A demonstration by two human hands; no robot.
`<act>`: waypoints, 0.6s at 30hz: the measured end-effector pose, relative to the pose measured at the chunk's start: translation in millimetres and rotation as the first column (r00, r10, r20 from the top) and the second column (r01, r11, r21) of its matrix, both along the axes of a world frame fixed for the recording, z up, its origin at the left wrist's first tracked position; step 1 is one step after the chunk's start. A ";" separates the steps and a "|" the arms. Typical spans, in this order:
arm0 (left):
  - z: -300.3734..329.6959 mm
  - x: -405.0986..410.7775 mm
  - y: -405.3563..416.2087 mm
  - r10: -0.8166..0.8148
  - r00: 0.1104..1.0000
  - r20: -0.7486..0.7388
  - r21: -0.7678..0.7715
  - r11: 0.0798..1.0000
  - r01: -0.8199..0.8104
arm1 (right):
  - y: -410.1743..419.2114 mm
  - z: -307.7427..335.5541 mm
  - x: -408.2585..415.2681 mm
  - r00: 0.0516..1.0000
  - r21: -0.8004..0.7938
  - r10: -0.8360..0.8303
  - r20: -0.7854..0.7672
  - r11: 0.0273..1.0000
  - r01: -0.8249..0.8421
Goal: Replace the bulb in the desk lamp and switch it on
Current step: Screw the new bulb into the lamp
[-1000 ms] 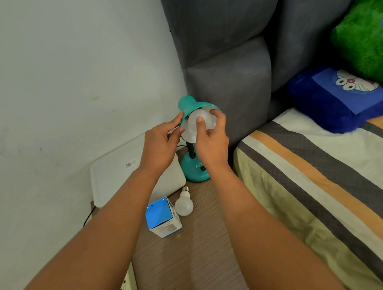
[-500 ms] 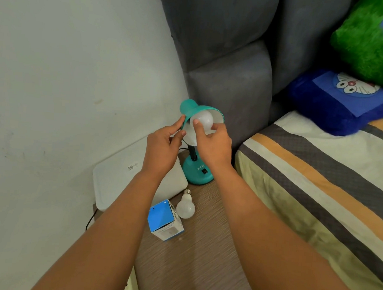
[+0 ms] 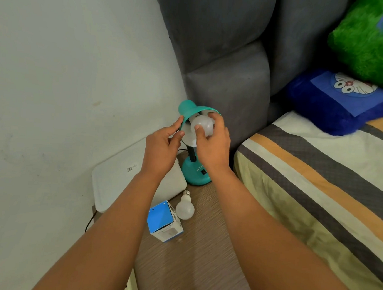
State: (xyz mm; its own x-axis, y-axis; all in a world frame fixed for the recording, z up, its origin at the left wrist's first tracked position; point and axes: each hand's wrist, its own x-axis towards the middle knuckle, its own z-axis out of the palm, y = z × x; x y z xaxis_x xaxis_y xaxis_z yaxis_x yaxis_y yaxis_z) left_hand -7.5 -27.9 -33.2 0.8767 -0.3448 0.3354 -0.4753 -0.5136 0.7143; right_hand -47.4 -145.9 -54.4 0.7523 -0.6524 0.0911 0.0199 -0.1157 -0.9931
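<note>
A teal desk lamp (image 3: 195, 171) stands at the back of a wooden bedside table (image 3: 200, 258). Its shade (image 3: 188, 109) tilts toward me, unlit. My right hand (image 3: 213, 144) has thumb and fingers wrapped around a white bulb (image 3: 202, 124) inside the shade. My left hand (image 3: 163, 147) pinches the shade's left rim between thumb and fingers. A second white bulb (image 3: 185, 209) lies loose on the table, screw cap pointing toward the lamp, beside a blue-and-white bulb box (image 3: 164, 222). The lamp's switch (image 3: 204, 172) shows on its base.
A white flat box (image 3: 120, 180) lies left of the lamp against the wall (image 3: 66, 68). A grey padded headboard (image 3: 226, 56) rises behind. A striped bed (image 3: 319, 187) lies to the right with a blue cushion (image 3: 338, 103) and a green plush (image 3: 374, 42). A black cable (image 3: 90, 221) hangs left.
My right hand has turned around the bulb in the shade, fingers shifting their hold. The left hand stays on the shade's rim. The view has shifted slightly.
</note>
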 end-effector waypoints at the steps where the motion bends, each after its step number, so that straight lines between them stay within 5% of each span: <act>1: 0.5 0.0 -0.3 -0.002 1.000 0.004 0.003 1.000 0.002 | 0.6 0.0 -0.6 1.000 -0.024 0.003 0.006 1.000 -0.003; 18: 1.1 -0.8 0.6 0.005 1.000 0.003 0.011 1.000 -0.005 | -5.8 -3.4 6.7 0.985 -0.150 0.010 -0.175 0.988 -0.037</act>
